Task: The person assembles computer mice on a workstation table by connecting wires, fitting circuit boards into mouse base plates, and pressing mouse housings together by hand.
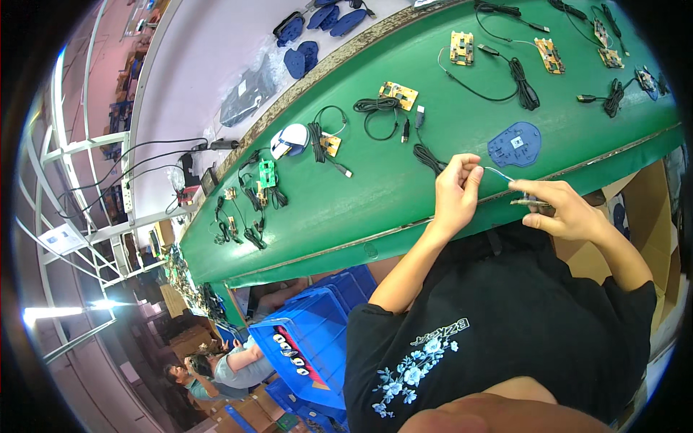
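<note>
Pinching thin wires [499, 172] right of frame centre is the left hand [458, 189] — the right hand [567, 209] holds a small board [530, 203].

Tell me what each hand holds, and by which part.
The left hand pinches thin wires at their visible left end; the right hand holds a small flat piece, likely a circuit board, apparently by its right side.

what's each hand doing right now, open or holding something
Left hand: closed, pinching thin wires.
Right hand: closed, holding a small flat part seen edge-on, probably a circuit board.
</note>
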`<state>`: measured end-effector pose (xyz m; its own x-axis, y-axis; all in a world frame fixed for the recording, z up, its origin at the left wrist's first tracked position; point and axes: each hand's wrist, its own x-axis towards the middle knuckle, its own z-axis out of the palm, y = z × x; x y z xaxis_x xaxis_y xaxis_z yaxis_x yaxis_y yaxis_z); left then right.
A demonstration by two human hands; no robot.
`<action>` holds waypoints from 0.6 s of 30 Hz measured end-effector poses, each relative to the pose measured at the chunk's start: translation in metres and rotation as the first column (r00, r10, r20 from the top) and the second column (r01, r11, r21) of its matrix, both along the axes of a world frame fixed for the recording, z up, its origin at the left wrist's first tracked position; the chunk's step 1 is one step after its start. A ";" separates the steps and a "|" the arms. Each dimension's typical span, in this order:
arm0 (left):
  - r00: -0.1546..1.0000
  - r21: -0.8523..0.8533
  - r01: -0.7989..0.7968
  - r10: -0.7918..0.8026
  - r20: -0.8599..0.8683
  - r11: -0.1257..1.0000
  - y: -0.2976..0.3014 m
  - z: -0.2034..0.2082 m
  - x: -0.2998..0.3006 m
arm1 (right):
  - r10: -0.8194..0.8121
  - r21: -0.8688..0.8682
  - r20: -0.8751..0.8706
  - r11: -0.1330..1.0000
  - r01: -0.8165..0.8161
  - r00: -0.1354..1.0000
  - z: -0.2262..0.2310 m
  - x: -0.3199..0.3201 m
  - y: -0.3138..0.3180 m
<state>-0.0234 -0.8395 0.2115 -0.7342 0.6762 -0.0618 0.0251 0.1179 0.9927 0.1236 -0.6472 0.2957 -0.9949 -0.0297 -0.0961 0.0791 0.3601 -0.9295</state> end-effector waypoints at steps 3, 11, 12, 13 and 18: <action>0.977 -0.102 0.039 -0.059 -0.204 0.994 0.004 0.002 -0.012 | 0.162 -0.062 -0.061 0.984 -0.166 0.985 0.006 -0.014 0.006; 0.928 -0.126 0.119 -0.155 -0.338 0.985 0.016 0.017 -0.028 | 0.049 0.314 -0.362 0.947 0.072 0.931 -0.014 -0.078 0.040; 0.915 -0.147 0.121 -0.168 -0.366 0.982 0.018 0.016 -0.029 | 0.061 0.334 -0.366 0.940 0.070 0.928 -0.022 -0.085 0.047; 0.898 -0.147 0.106 -0.159 -0.411 0.983 0.020 0.014 -0.031 | 0.078 0.350 -0.371 0.935 0.061 0.925 -0.032 -0.094 0.054; 0.849 -0.270 0.142 -0.257 -0.462 0.952 0.031 0.018 -0.029 | -0.088 0.057 -0.443 0.990 0.126 0.892 -0.082 -0.102 0.060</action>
<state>-0.0526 -0.8080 0.2298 -0.5589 0.8226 0.1043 0.5432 0.2682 0.7956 0.0211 -0.5873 0.2139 -0.9330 0.0681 0.3534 -0.2878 0.4484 -0.8462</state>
